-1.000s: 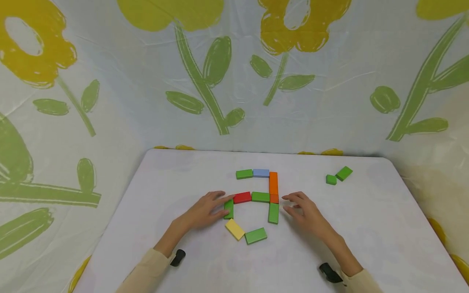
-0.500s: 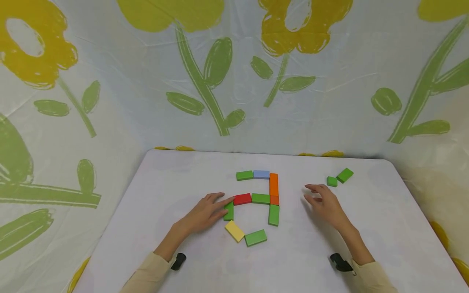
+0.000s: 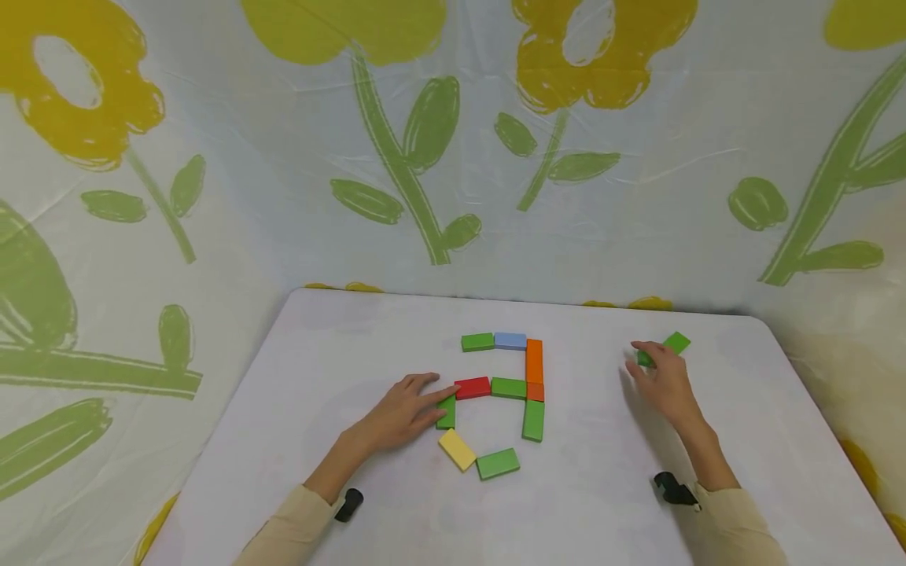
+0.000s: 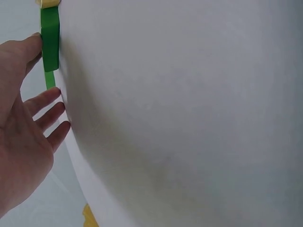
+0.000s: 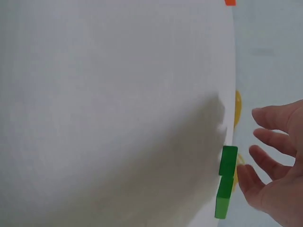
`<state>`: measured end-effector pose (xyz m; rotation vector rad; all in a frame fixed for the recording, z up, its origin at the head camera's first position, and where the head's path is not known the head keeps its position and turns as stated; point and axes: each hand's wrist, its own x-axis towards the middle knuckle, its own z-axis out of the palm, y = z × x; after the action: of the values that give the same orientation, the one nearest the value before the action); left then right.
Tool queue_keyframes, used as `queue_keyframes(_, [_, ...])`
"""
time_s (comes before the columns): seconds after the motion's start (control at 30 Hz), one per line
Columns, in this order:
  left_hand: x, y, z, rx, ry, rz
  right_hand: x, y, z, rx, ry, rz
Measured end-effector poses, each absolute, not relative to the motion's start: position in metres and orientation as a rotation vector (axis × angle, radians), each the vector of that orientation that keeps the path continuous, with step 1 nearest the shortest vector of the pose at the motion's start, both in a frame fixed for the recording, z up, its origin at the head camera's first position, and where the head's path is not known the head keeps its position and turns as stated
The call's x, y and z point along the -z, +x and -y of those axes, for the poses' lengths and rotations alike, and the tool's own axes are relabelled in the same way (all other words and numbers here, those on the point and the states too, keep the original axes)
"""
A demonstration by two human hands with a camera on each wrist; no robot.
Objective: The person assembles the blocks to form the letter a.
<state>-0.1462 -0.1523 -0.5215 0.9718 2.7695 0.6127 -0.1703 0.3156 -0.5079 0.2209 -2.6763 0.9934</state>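
My left hand (image 3: pixel 399 413) rests at the left side of a block figure, fingers spread. Its thumb touches an upright-lying green block (image 3: pixel 447 413), and a fingertip reaches the left end of the red block (image 3: pixel 473 388). In the left wrist view the thumb lies against the side of that green block (image 4: pixel 50 40). At the table's right, my right hand (image 3: pixel 668 385) hovers with fingers parted and nothing between them. It partly covers a small green cube (image 3: pixel 642 359), while a longer green block (image 3: pixel 677 342) lies just behind. Both show beside the fingers in the right wrist view.
The figure also has a blue block (image 3: pixel 510 341), a tall orange block (image 3: pixel 534 362), a yellow block (image 3: pixel 457 450) and several green ones, including a tilted green block (image 3: pixel 499 464) nearest me. A flower-printed cloth (image 3: pixel 297 141) stands behind the white table (image 3: pixel 580 503).
My right hand has moved right and away, from beside the block figure to the green cube at the far right. My left hand has stayed by the green and red blocks.
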Motion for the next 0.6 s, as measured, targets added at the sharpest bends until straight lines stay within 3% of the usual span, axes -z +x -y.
queue_keyframes(0.6, [0.514,-0.147,0.15,-0.576,1.001,-2.759,0.511,-0.176,-0.336,-0.941,0.189,2.843])
